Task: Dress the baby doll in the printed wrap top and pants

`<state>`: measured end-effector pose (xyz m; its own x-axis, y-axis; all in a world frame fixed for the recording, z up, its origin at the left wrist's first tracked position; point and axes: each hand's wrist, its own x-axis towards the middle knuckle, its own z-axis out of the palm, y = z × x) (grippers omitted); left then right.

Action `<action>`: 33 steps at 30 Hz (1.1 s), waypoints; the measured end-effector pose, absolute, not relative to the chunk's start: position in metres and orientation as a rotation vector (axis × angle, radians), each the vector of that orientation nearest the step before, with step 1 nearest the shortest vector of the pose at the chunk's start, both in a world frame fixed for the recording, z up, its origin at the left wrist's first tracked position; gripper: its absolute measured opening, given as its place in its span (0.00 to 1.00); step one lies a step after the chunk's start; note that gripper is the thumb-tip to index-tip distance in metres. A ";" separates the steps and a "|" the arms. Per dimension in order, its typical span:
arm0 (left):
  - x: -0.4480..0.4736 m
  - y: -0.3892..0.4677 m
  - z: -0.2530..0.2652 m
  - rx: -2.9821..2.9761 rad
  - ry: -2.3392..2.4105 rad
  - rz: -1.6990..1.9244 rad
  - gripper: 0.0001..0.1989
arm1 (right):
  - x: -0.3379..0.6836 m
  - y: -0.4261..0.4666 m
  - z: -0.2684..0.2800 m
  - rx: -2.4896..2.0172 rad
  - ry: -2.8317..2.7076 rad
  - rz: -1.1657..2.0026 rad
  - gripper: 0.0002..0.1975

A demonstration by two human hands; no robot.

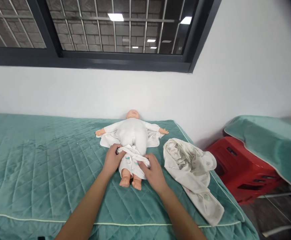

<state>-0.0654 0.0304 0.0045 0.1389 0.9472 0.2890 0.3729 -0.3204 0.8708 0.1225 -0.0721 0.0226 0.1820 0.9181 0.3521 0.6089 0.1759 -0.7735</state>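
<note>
Teal quilted bed cover (35,160) fills the left and centre, pale piping along the near edge.

Left hand (112,160): fingers curled, pinching the bunched waistband of the printed baby trousers (132,161) at the doll's left-of-frame hip.

Baby doll (132,133) lies on its back mid-bed, head toward the white wall (235,83), arms out to both sides, white long-sleeved top on, an open white garment spread flat under the torso. Trousers sit from the waist down to the shins; bare feet (131,182) stick out at the near end, pointing at the camera.

Right hand (153,171): fingers closed on the trouser fabric at the other hip, thumb side on the waistband edge. Both forearms come in from the bottom of the view.

Just right of the doll, not touching it: a crumpled white printed cloth (192,173), trailing toward the bed's near right corner.

Off the bed, right: red plastic stool (240,166) on the floor, beside a second teal-covered bed (270,143).

Above: dark-framed window (110,33) with bars.
</note>
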 end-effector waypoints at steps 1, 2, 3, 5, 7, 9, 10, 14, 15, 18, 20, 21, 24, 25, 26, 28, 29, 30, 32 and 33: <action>-0.065 0.034 0.005 1.788 1.275 1.171 0.10 | 0.122 -0.068 0.025 -1.523 -1.545 0.382 0.09; -0.065 0.038 0.005 1.790 1.286 1.181 0.11 | 0.121 -0.064 0.026 -1.525 -1.567 0.353 0.08; -0.065 0.041 0.005 1.791 1.300 1.187 0.11 | 0.120 -0.058 0.028 -1.530 -1.585 0.332 0.08; -0.066 0.046 0.005 1.782 1.319 1.201 0.13 | 0.118 -0.046 0.028 -1.549 -1.589 0.306 0.07; -0.066 0.048 0.006 1.762 1.326 1.214 0.15 | 0.116 -0.034 0.024 -1.561 -1.538 0.303 0.07; -0.065 0.048 0.007 1.746 1.321 1.226 0.15 | 0.115 -0.027 0.019 -1.565 -1.471 0.329 0.09; -0.065 0.047 0.008 1.741 1.321 1.224 0.14 | 0.115 -0.025 0.017 -1.565 -1.446 0.345 0.10; -0.066 0.029 0.016 1.710 1.325 1.170 0.12 | 0.118 -0.022 0.015 -1.562 -1.399 0.394 0.11; -0.067 0.021 0.017 1.703 1.321 1.153 0.12 | 0.119 -0.022 0.016 -1.557 -1.387 0.410 0.12; -0.073 -0.007 0.016 1.703 1.306 1.102 0.13 | 0.121 -0.023 0.018 -1.526 -1.355 0.476 0.12; -0.078 -0.025 0.011 1.706 1.293 1.079 0.14 | 0.121 -0.023 0.019 -1.502 -1.331 0.513 0.11; -0.080 -0.032 0.008 1.705 1.285 1.081 0.15 | 0.121 -0.023 0.019 -1.490 -1.317 0.527 0.10; -0.084 -0.045 0.000 1.695 1.273 1.114 0.18 | 0.121 -0.023 0.022 -1.489 -1.281 0.535 0.09; -0.084 -0.047 -0.001 1.691 1.271 1.123 0.21 | 0.120 -0.024 0.024 -1.500 -1.277 0.533 0.10; -0.084 -0.047 -0.002 1.686 1.271 1.125 0.23 | 0.120 -0.024 0.026 -1.514 -1.275 0.533 0.10; -0.084 -0.045 -0.003 1.675 1.272 1.123 0.27 | 0.119 -0.029 0.029 -1.546 -1.278 0.538 0.11; -0.084 -0.044 -0.003 1.668 1.275 1.125 0.27 | 0.117 -0.033 0.031 -1.564 -1.281 0.539 0.11; -0.084 -0.043 -0.003 1.659 1.279 1.130 0.27 | 0.116 -0.038 0.031 -1.584 -1.287 0.534 0.11; -0.085 -0.039 -0.003 1.634 1.280 1.150 0.26 | 0.111 -0.052 0.031 -1.612 -1.330 0.515 0.13; -0.085 -0.037 -0.003 1.622 1.273 1.159 0.26 | 0.109 -0.060 0.030 -1.617 -1.368 0.509 0.13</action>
